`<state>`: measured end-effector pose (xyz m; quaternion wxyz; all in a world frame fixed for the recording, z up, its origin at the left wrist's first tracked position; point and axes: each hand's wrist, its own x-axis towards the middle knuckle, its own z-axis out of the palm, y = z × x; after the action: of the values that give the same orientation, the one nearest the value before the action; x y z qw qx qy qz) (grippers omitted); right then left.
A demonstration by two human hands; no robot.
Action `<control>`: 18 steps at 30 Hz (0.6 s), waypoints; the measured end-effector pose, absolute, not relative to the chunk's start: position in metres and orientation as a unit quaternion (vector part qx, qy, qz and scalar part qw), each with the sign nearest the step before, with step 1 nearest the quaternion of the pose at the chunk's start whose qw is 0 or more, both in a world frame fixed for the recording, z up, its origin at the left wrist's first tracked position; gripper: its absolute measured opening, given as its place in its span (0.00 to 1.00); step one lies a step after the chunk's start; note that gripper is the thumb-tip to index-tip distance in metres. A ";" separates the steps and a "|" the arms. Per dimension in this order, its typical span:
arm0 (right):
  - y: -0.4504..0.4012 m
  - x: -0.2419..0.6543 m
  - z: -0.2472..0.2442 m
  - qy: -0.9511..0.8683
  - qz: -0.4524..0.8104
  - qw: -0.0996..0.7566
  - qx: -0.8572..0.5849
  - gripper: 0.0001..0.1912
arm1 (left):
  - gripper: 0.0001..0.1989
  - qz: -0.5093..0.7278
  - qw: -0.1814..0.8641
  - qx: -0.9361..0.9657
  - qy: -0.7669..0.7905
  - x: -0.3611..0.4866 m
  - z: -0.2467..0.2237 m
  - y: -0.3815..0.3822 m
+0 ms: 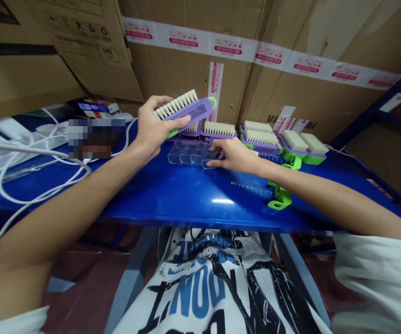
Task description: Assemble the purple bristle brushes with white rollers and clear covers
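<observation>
Purple brush (195,113): one, upper centre of the frame, raised above the worktop (186,204), bristles upward. Left hand (149,125): grip pinching it, thumb against fingers. Right hand (235,155): grip pinching the right end of a clear divided tray (184,155), centre. Brush row (261,139): bristles upward, centre to right. Green pieces (281,198): two, with coiled springs (251,188), right of centre. Progress, as judged: one brush lifted; row brushes set down; green pieces unjoined to the held brush.

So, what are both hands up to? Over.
Left hand holding a purple brush, bristles up. Right hand at the clear plastic pieces. Other brushes lined up close behind.
</observation>
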<state>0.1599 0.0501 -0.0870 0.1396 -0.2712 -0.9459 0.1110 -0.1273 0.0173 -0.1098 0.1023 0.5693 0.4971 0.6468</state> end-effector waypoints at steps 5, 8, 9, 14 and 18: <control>0.062 0.140 -0.095 -0.961 0.041 0.109 -0.252 0.19 | 0.49 0.642 0.095 0.554 0.521 -0.127 -0.109 0.016; 0.069 0.121 -0.101 -0.964 0.021 0.100 -0.246 0.20 | 0.49 0.636 0.086 0.556 0.528 -0.129 -0.108 0.017; 0.071 0.116 -0.102 -0.964 0.022 0.100 -0.245 0.21 | 0.49 0.636 0.082 0.558 0.526 -0.130 -0.108 0.017; 0.080 0.126 -0.092 -0.955 0.101 0.156 -0.233 0.33 | 0.47 0.621 0.058 0.581 0.523 -0.133 -0.110 0.017; 0.086 0.184 -0.070 -0.900 0.243 0.278 -0.233 0.45 | 0.47 0.597 0.036 0.646 0.474 -0.121 -0.109 0.012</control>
<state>0.1839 0.0857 -0.0698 0.2775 -0.2328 -0.8997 0.2434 -0.1215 0.0123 -0.1088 0.0359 0.6462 0.4738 0.5972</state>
